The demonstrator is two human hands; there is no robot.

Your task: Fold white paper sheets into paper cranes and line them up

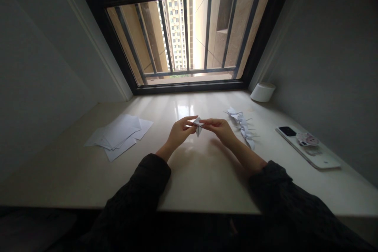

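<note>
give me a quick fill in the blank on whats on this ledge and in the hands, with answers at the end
1. The left hand and the right hand both hold one small folded piece of white ____.
2. The loose pile of flat sheets lies to the person's ____ of both hands.
3. To the right of the row of folded figures lies a ____ with its dark camera block facing up.
4. Beyond the hands, upright dark bars show through the ____.

Missing words: paper; left; phone; window

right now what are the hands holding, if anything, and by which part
A small folded white paper piece, its upper part pinched from the left by the left hand and from the right by the right hand.
</note>
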